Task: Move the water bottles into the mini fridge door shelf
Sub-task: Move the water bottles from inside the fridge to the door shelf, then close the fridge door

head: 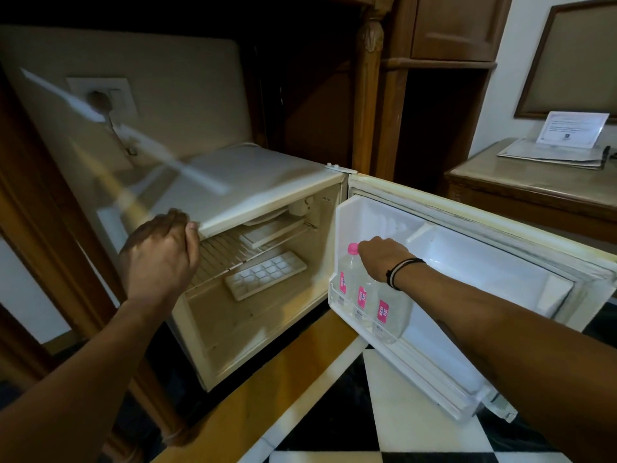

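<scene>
Hotel-type room: mini fridge [267, 228] in wooden cabinet [434, 61], desk [534, 182], notice card [572, 128].

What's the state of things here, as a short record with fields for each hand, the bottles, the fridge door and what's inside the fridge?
left hand: rests on the front top edge of the mini fridge, holding nothing
right hand: on top of the water bottles, grip hidden
water bottles: three pink labels visible, upright in the door shelf; one pink cap shows
fridge door: swung wide open
fridge interior: white ice cube tray on the floor, below a wire rack
</scene>
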`<action>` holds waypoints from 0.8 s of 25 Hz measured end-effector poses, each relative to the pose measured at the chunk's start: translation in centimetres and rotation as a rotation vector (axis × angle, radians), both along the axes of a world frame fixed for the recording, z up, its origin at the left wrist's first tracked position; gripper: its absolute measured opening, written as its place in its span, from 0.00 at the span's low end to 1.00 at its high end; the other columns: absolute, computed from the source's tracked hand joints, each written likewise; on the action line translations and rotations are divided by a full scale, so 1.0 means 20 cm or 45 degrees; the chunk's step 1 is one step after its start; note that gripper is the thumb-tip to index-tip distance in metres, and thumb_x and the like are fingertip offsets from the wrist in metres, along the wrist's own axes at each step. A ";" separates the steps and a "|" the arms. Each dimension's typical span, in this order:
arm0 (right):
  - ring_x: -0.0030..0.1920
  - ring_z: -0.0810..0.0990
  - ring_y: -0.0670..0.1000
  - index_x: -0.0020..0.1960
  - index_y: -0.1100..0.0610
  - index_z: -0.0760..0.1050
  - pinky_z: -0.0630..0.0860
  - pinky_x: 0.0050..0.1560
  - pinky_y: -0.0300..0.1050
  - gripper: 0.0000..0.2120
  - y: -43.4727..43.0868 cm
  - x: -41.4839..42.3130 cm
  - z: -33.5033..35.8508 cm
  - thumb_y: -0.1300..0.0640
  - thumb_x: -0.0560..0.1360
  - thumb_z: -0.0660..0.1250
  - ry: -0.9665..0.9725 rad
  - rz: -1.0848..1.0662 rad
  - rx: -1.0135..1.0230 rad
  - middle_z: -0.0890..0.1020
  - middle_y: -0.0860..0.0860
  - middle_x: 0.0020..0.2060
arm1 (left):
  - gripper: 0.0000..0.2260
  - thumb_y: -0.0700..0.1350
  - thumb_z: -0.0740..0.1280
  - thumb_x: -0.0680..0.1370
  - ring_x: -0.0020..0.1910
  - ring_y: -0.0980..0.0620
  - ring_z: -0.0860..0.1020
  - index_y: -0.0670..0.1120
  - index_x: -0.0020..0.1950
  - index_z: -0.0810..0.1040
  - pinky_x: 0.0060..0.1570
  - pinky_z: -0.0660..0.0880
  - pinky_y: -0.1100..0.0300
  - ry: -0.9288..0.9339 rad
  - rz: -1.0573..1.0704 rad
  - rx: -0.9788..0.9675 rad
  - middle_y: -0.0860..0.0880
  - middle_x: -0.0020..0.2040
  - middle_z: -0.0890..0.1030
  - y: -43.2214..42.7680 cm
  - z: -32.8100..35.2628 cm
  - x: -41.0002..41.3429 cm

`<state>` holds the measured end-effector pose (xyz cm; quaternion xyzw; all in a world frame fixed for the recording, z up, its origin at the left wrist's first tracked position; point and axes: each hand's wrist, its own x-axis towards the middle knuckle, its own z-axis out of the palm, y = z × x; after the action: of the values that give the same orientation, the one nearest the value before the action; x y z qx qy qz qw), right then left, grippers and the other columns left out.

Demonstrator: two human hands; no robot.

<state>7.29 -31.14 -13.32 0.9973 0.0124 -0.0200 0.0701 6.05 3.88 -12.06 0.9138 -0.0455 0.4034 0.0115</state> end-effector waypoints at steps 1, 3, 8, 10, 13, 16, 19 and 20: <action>0.53 0.80 0.62 0.67 0.59 0.72 0.74 0.47 0.51 0.16 -0.01 0.00 0.04 0.62 0.80 0.62 -0.054 0.026 0.018 0.78 0.61 0.58 | 0.25 0.52 0.52 0.90 0.52 0.36 0.87 0.38 0.66 0.84 0.50 0.82 0.44 0.007 0.003 -0.003 0.36 0.57 0.88 0.00 0.00 0.00; 0.50 0.80 0.62 0.60 0.59 0.75 0.73 0.44 0.51 0.13 -0.03 0.00 0.16 0.56 0.77 0.67 -0.304 0.061 0.065 0.80 0.60 0.55 | 0.25 0.53 0.51 0.90 0.50 0.36 0.87 0.38 0.66 0.83 0.48 0.82 0.44 0.032 -0.003 -0.018 0.36 0.56 0.87 0.00 -0.01 0.01; 0.52 0.80 0.59 0.59 0.58 0.82 0.76 0.45 0.49 0.16 -0.24 -0.04 0.45 0.49 0.78 0.66 -0.770 -0.044 -0.005 0.84 0.57 0.48 | 0.26 0.53 0.50 0.90 0.51 0.36 0.87 0.39 0.67 0.83 0.48 0.83 0.44 0.032 0.016 -0.054 0.36 0.56 0.87 0.01 0.00 0.00; 0.57 0.77 0.60 0.62 0.62 0.80 0.76 0.53 0.52 0.19 -0.28 -0.04 0.42 0.49 0.80 0.63 -0.590 -0.039 -0.090 0.81 0.58 0.54 | 0.28 0.54 0.49 0.90 0.51 0.37 0.87 0.39 0.67 0.82 0.50 0.83 0.43 0.093 0.033 -0.024 0.36 0.56 0.87 0.08 0.03 -0.01; 0.62 0.74 0.61 0.68 0.64 0.73 0.73 0.60 0.57 0.22 -0.11 0.00 0.33 0.50 0.82 0.61 -0.409 0.113 -0.099 0.74 0.61 0.67 | 0.28 0.55 0.48 0.90 0.51 0.36 0.87 0.39 0.67 0.82 0.51 0.83 0.42 0.138 0.143 -0.068 0.36 0.56 0.86 0.25 0.06 -0.12; 0.60 0.75 0.60 0.68 0.62 0.72 0.74 0.58 0.53 0.21 0.01 0.05 0.34 0.50 0.81 0.62 -0.353 0.199 -0.016 0.76 0.59 0.64 | 0.28 0.55 0.46 0.89 0.48 0.38 0.86 0.40 0.63 0.82 0.51 0.83 0.43 0.078 0.191 -0.095 0.37 0.52 0.86 0.37 0.07 -0.18; 0.55 0.79 0.58 0.66 0.59 0.74 0.75 0.50 0.47 0.20 -0.09 0.03 0.43 0.49 0.79 0.62 -0.187 0.116 0.014 0.79 0.59 0.59 | 0.27 0.55 0.46 0.89 0.49 0.40 0.86 0.42 0.63 0.81 0.53 0.84 0.43 0.166 0.151 -0.153 0.39 0.54 0.85 0.25 0.08 -0.13; 0.54 0.79 0.59 0.64 0.58 0.75 0.74 0.50 0.46 0.18 -0.14 0.02 0.47 0.50 0.78 0.62 -0.108 0.094 0.010 0.79 0.59 0.58 | 0.26 0.55 0.46 0.90 0.50 0.41 0.86 0.43 0.63 0.80 0.54 0.84 0.43 0.157 0.139 -0.155 0.40 0.55 0.85 0.18 0.08 -0.11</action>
<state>7.61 -33.96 -3.84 0.9963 0.0464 0.0251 0.0675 3.81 7.53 -10.41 0.9357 0.0295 0.3483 0.0478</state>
